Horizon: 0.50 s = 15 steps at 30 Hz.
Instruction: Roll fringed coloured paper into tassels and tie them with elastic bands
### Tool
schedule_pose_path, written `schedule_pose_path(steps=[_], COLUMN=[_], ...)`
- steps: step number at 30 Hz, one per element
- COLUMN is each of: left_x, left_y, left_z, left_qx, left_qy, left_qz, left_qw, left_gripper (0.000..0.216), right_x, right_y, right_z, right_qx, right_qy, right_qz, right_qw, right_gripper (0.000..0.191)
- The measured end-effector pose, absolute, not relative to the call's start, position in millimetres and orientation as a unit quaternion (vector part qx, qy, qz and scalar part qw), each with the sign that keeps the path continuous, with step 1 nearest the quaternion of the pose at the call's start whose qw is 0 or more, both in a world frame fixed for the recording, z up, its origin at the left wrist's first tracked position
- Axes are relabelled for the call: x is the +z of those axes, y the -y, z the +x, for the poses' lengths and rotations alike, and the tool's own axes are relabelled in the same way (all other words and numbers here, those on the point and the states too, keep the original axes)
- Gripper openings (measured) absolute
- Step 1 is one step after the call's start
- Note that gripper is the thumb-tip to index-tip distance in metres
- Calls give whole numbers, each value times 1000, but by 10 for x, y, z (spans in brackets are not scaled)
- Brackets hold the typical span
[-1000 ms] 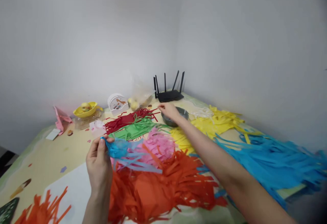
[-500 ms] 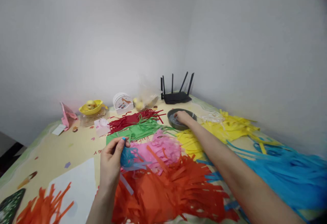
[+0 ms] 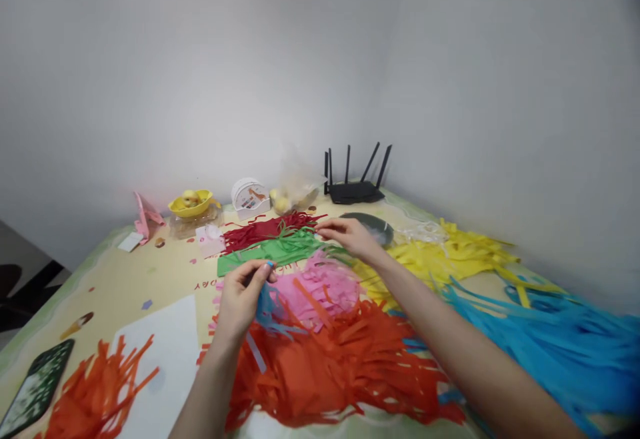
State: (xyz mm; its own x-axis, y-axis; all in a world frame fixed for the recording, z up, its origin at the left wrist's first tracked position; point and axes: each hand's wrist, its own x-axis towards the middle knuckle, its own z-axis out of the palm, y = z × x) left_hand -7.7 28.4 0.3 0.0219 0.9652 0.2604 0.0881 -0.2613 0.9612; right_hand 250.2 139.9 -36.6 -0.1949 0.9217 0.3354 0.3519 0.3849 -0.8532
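My left hand (image 3: 241, 296) pinches a bunch of blue paper strips (image 3: 267, 307) above the pink paper pile (image 3: 320, 287) and the orange fringed paper (image 3: 330, 365). My right hand (image 3: 347, 233) reaches across the table, fingers loosely curled and pointing left, just in front of a dark round dish (image 3: 373, 225) and over the edge of the green strips (image 3: 273, 252). Whether its fingertips hold anything is not visible. Red strips (image 3: 265, 229) lie behind the green ones.
Yellow strips (image 3: 450, 249) and a big blue pile (image 3: 560, 339) cover the right side. A black router (image 3: 356, 189), plastic bag (image 3: 295, 192), white round box (image 3: 249, 195), yellow bowl (image 3: 190, 204), pink stand (image 3: 143, 215) line the wall. White sheet (image 3: 165, 352), orange scraps (image 3: 85, 392), phone (image 3: 35, 389) lie near left.
My right hand has left the dark dish and moved left toward the green strips. My left hand with the blue strips shifted slightly right. The camera view panned a little.
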Motion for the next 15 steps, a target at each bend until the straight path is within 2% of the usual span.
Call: schedule_pose_path(steps=[8, 11, 15], left_x=[33, 65, 93], left_y=[-221, -198, -173], left_z=[-78, -83, -74], left_qx=[521, 523, 521], left_qy=[-450, -438, -424], left_qz=[603, 606, 611], left_qw=[404, 409, 419], left_gripper=[24, 22, 17], right_x=[-119, -82, -56], right_y=[-537, -426, -353], right_z=[1696, 1605, 1585], right_qx=[496, 487, 417], right_qy=[611, 604, 634], right_qz=[-256, -259, -284], right_qw=[562, 575, 586], right_gripper=[18, 15, 12])
